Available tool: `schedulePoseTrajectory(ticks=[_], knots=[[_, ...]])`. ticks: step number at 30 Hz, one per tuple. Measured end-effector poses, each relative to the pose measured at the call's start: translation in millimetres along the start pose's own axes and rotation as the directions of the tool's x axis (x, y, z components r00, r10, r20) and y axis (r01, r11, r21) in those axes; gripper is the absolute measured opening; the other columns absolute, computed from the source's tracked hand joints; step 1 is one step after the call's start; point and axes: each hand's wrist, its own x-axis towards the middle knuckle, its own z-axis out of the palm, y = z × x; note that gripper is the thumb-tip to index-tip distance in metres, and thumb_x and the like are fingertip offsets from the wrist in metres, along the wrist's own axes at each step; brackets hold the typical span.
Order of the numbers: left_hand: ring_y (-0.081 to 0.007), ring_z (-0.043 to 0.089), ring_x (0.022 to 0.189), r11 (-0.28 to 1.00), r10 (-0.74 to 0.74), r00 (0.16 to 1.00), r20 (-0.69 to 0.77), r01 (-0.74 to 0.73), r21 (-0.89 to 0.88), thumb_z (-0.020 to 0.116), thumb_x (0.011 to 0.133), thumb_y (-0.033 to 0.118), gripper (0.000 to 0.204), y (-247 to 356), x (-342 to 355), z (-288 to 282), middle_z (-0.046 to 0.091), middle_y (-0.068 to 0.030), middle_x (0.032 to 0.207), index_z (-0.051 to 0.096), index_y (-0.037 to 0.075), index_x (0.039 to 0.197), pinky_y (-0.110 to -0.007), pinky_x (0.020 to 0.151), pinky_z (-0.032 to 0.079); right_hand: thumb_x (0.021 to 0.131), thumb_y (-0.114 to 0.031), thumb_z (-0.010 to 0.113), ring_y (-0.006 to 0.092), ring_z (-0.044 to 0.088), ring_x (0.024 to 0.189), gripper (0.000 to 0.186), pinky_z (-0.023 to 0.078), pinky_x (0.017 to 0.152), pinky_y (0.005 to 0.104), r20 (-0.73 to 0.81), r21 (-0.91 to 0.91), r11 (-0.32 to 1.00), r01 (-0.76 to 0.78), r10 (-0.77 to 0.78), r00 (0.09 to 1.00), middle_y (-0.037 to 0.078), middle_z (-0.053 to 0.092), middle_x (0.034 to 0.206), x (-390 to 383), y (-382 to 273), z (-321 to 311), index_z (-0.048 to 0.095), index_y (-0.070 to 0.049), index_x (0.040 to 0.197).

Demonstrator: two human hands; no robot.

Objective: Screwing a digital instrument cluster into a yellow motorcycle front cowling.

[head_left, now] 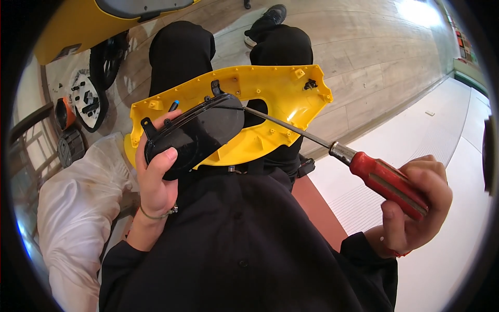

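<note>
Foremost, the right hand (422, 229) was closed round a screwdriver (339, 151), red-handled, steel-shafted, its long axis slanting up-left, tip toward the black housing (202, 132). Next, the left hand (155, 182) clamped that housing above the lap: rounded, glossy, tabbed, long axis rising rightward. Beneath and beyond lay a yellow shell (288, 101), lengthwise across the thighs (183, 49).

Single head view, taken from the left of two fisheye cameras worn side by side on the person's head. The lens faces steeply downward over the dark shirt (239, 223), its lower edge nearest the wearer. The left hand (157, 187) and right hand (429, 223) lie at close range; the wooden floor (364, 67) lies farther off. Straight edges bow peripherally.
</note>
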Motion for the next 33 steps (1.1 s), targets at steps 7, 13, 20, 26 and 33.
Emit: schedulePoseTrajectory(ticks=[7, 13, 20, 26, 33], knots=[[-0.0213, 0.057, 0.109, 1.000, -0.021, 1.000, -0.012, 0.021, -0.008, 0.055, 0.076, 0.012, 0.056, -3, -3, -2, 0.055, -0.0161, 0.119, 0.044, -0.006, 0.128, -0.032, 0.098, 0.043, 0.074, -0.035, 0.079, 0.0193, 0.059, 0.060, 0.049, 0.044, 0.051, 0.0278, -0.023, -0.088, 0.990, -0.112, 0.110, 0.994, 0.012, 0.061, 0.072, -8, -3, -3, 0.056, -0.001, 0.101], [-0.0212, 0.056, 0.109, 1.000, -0.001, 0.999, -0.036, 0.000, -0.030, 0.055, 0.075, 0.011, 0.057, 1, -2, -3, 0.054, -0.0164, 0.121, 0.045, -0.006, 0.128, -0.032, 0.099, 0.042, 0.072, -0.024, 0.080, 0.0201, 0.057, 0.060, 0.042, 0.044, 0.053, 0.0287, -0.101, 0.090, 0.996, 0.011, -0.002, 0.995, 0.015, 0.062, 0.074, -1, 4, 14, 0.058, -0.001, 0.099], [-0.0212, 0.056, 0.109, 0.999, 0.002, 1.000, -0.027, -0.001, 0.037, 0.055, 0.076, 0.011, 0.057, -2, -4, -6, 0.055, -0.0158, 0.120, 0.045, -0.006, 0.128, -0.032, 0.099, 0.042, 0.071, -0.027, 0.081, 0.0245, 0.058, 0.071, 0.043, 0.047, 0.063, 0.0301, 0.103, -0.061, 0.994, -0.096, 0.102, 0.989, 0.014, 0.061, 0.081, 0, -3, 0, 0.057, -0.003, 0.097], [-0.0209, 0.055, 0.110, 1.000, -0.002, 1.000, -0.031, 0.002, -0.009, 0.054, 0.076, 0.010, 0.055, -3, -1, -5, 0.055, -0.0155, 0.119, 0.045, -0.007, 0.128, -0.032, 0.100, 0.041, 0.074, -0.035, 0.078, 0.0244, 0.059, 0.071, 0.051, 0.048, 0.062, 0.0302, -0.064, 0.069, 0.996, -0.056, 0.061, 0.996, 0.015, 0.062, 0.085, -3, 3, 13, 0.054, -0.002, 0.104], [-0.0213, 0.056, 0.110, 0.999, 0.021, 0.998, -0.057, -0.018, 0.040, 0.055, 0.076, 0.013, 0.056, -1, 1, -3, 0.055, -0.0159, 0.120, 0.046, -0.007, 0.128, -0.033, 0.099, 0.041, 0.083, -0.041, 0.070, 0.0185, 0.062, 0.061, 0.047, 0.049, 0.059, 0.0242, 0.098, -0.129, 0.984, 0.126, -0.114, 0.989, 0.011, 0.063, 0.074, 9, 10, 6, 0.056, -0.001, 0.104]])
